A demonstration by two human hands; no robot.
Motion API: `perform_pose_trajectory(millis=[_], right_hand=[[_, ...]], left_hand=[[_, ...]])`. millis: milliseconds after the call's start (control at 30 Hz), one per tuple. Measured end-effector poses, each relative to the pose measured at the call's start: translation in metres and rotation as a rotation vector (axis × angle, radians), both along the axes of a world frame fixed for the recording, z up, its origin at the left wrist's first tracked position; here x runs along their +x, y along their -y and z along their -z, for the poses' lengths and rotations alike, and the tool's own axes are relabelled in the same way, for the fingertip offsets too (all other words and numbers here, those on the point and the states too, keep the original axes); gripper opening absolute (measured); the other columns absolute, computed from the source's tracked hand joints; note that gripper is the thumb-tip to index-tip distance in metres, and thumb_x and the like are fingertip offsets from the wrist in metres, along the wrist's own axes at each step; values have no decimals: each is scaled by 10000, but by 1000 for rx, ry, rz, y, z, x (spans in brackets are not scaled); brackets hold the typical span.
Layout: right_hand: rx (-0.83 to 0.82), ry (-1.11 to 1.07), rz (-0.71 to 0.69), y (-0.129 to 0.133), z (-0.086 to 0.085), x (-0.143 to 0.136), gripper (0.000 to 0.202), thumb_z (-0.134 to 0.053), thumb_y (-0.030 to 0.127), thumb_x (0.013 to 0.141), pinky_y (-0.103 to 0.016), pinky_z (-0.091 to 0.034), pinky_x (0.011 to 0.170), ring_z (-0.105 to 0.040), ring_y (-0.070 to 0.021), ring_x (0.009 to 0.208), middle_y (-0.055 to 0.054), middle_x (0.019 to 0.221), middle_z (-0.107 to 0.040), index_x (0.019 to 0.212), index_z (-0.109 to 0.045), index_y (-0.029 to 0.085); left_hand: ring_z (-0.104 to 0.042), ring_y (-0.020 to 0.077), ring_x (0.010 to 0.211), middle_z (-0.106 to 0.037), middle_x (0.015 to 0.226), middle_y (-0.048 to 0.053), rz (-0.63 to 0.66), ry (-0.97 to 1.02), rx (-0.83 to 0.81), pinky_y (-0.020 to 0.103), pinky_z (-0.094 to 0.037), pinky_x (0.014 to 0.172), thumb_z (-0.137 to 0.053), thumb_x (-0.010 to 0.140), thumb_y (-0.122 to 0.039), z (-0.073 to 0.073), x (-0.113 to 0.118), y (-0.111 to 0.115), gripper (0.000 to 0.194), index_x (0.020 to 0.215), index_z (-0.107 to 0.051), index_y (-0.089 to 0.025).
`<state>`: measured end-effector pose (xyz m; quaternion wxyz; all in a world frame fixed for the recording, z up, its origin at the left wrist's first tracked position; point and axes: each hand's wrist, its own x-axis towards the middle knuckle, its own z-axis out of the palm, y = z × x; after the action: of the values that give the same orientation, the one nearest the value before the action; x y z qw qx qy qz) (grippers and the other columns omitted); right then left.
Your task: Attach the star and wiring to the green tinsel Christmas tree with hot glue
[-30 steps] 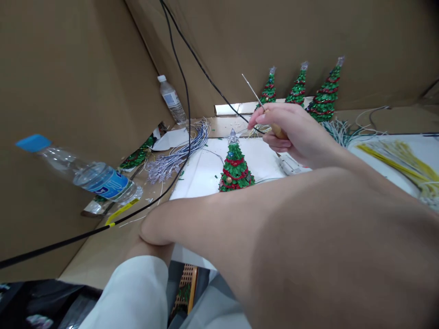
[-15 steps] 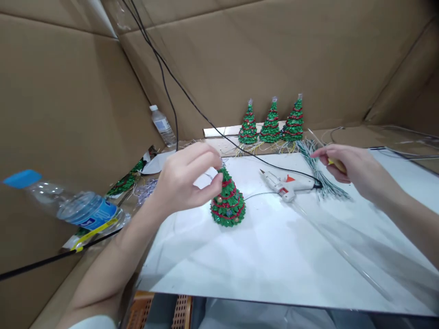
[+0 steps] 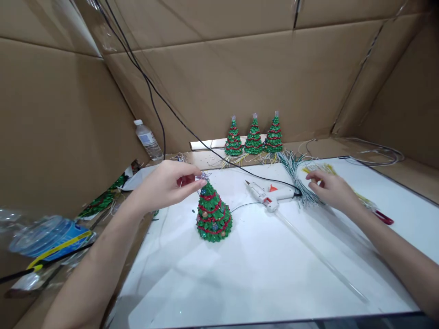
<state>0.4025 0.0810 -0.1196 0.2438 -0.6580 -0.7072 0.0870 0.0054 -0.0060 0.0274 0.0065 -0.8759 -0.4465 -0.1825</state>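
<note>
My left hand (image 3: 174, 183) pinches the clear star (image 3: 203, 176) at the top of a green toy tree (image 3: 214, 214) with red garlands, standing upright on the white board (image 3: 240, 274). Over the right part of the board is my right hand (image 3: 327, 188), its fingers curled beside a bundle of green and white wires (image 3: 297, 176) and a bundle of yellow wires (image 3: 322, 169). What its fingertips hold, if anything, is hidden. Between the hands lies a white glue gun (image 3: 270, 197) with a long clear glue stick (image 3: 322, 256) behind it.
Three similar trees (image 3: 254, 137) stand at the back by the cardboard wall (image 3: 212, 82). A small bottle (image 3: 148, 139) leans at the back left, a large bottle (image 3: 51, 237) lies front left. Red-handled pliers (image 3: 383, 217) lie right. A black cable (image 3: 192, 132) crosses the view.
The view has shifted. My left hand's fingers have closed on the star at the treetop. My right hand has moved down near the yellow wires, and the yellow item it held no longer shows.
</note>
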Motion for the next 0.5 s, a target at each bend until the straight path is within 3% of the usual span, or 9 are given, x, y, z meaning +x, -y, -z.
perform_pose_trajectory(millis=[133, 300, 500], right_hand=[[-83, 127, 1, -6, 6, 5, 192, -462, 345, 793, -313, -382, 646, -570, -191, 693, -10, 776, -652, 891, -584, 234], [-226, 272, -3, -8, 9, 9, 152, -507, 341, 830, -319, -419, 641, -582, -185, 703, -4, 733, -643, 831, -597, 218], [-382, 382, -8, -9, 13, 14, 312, -515, 397, 913, -351, -522, 793, -601, -143, 884, -63, 1049, -617, 1098, -585, 156]], left_hand=[[-472, 72, 489, -570, 559, -34, -12, 32, -114, 176, -354, 461, -563, 862, -385, -8, 1, -1, 262, 768, -657, -159], [-488, 77, 505, -597, 587, -17, -20, -4, -117, 184, -372, 470, -558, 852, -348, -13, 0, 2, 238, 810, -680, -149], [-568, 88, 564, -647, 664, -3, 25, 24, -137, 174, -445, 524, -581, 790, -235, -11, -5, -2, 235, 979, -670, -128]])
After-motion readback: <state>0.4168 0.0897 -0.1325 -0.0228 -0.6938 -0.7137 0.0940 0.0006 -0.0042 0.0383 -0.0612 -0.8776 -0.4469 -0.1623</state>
